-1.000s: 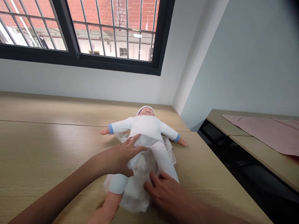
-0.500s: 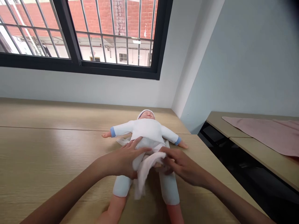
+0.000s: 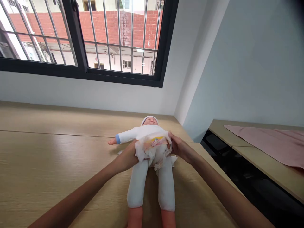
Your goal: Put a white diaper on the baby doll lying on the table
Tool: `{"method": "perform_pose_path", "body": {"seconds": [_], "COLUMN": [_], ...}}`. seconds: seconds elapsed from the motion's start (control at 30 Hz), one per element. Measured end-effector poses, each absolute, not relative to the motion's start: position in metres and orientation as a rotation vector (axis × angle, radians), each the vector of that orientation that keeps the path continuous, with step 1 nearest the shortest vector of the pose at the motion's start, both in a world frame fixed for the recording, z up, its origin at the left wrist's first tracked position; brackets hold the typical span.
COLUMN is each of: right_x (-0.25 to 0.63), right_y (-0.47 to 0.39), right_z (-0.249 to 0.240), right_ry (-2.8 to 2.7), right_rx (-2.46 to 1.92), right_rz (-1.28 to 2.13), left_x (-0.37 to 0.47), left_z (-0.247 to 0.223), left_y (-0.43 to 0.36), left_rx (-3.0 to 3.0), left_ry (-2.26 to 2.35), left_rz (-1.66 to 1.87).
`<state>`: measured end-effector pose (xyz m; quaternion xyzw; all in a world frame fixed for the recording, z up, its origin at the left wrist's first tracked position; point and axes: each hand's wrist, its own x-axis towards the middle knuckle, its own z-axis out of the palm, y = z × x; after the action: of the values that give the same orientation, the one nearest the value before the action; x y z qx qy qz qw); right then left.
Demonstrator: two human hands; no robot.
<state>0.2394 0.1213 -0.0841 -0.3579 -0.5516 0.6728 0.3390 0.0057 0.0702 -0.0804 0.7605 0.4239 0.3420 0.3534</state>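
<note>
Diaper front now lies up over the doll's lower belly, its printed band facing up, whereas half a second ago white material hung loosely between the thighs. Both white-covered legs now lie nearly parallel, pointing at the near edge of the surface, so the diaper appears to pass between them and cover the crotch. The doll lies on its back close to the surface's right edge, its capped head towards the far right corner. The right hand grasps the diaper's side at the doll's left hip, though some fingertips are hidden; the left hand reaches the opposite side, its fingers behind the material, so whether it grips cannot be told. Ruffled white edges bunch below the diaper front, and a loose piece sticks out beside the left hip. As for containers, only a black recess shows beyond the right edge, under a neighbouring table; its contents are too dark to make out. A pink cloth lies across that table, reaching its near edge.
</note>
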Motion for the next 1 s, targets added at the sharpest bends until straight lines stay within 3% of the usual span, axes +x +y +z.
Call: {"method": "perform_pose_path", "body": {"seconds": [0.27,0.7,1.0], "right_x": [0.243,0.248,0.25], "right_y": [0.111,0.139,0.151], "right_z": [-0.093,-0.118,-0.132], "right_ry": [-1.706,-1.284,-1.275], "right_rx": [-1.013,-0.901,-0.964], "right_rz": [1.401,1.73,1.622], "left_x": [-0.014,-0.023,-0.025], "left_z": [-0.098,-0.112,-0.122], "left_y": [0.083,0.1,0.101], "left_rx": [1.45,0.99,1.051], "left_ry": [1.16,0.991,1.006], "left_rz": [0.958,1.155,1.083]}}
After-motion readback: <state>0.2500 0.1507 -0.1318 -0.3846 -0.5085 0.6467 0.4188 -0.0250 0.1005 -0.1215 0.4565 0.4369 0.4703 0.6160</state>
